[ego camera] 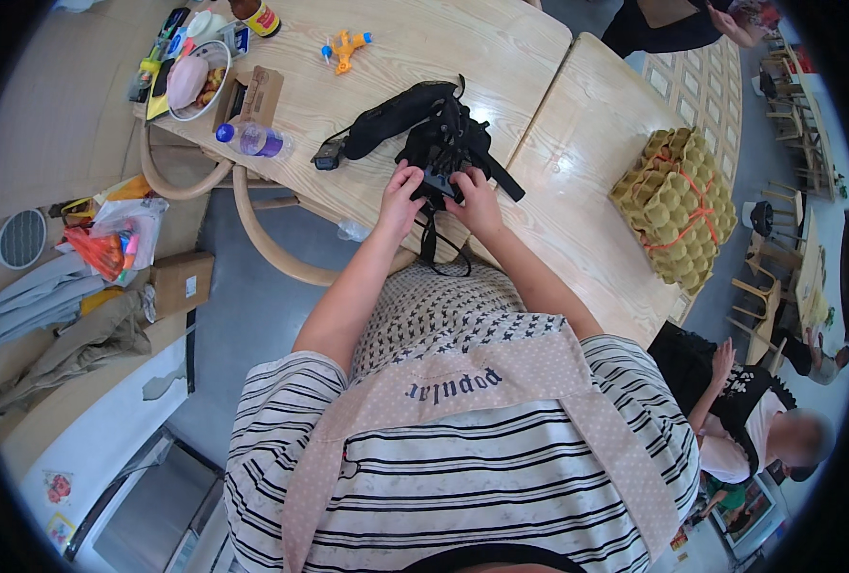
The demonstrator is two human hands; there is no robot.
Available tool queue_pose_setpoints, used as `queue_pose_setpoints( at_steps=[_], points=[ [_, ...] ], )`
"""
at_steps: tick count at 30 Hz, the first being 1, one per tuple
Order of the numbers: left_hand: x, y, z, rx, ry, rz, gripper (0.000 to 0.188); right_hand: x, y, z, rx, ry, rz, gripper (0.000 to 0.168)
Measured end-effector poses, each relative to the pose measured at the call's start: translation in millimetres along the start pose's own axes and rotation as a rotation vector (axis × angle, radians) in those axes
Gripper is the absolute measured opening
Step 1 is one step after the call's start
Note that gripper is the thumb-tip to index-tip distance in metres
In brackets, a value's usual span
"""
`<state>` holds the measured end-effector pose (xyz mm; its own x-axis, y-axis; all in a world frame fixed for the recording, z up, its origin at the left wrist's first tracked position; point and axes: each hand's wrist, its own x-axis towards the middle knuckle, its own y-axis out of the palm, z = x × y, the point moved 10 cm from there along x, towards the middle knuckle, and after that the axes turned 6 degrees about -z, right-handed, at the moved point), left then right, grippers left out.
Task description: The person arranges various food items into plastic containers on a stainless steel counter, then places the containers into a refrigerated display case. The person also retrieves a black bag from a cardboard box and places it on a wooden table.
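At the near edge of the table, my left hand (400,199) and my right hand (477,202) grip opposite sides of a small dark device (438,183). My fingers cover its ends, so what it is cannot be made out. A black cord (430,240) hangs from it over the table edge towards my apron. Just beyond my fingers lies a heap of black straps and mesh fabric (447,136). A long black pouch (395,118) stretches from the heap to the left, and a small black box (328,153) lies at its end.
On the wooden table (539,79) are a plastic bottle (259,140), an open cardboard box (256,97), a bowl of food (217,79), an orange toy (345,51) and a brown bottle (258,16). Tied egg trays (675,204) stand right. A chair (274,254) is left; people are nearby.
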<state>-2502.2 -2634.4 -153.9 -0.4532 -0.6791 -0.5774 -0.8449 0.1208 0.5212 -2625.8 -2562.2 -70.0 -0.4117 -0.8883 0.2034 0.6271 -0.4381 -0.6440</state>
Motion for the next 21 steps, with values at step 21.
queue_pose_setpoints(
  at_steps=[21],
  points=[
    [-35,44,-12,0.910,0.517,0.189,0.006,31,-7,-16,-0.121,0.196,0.115,0.029]
  ],
)
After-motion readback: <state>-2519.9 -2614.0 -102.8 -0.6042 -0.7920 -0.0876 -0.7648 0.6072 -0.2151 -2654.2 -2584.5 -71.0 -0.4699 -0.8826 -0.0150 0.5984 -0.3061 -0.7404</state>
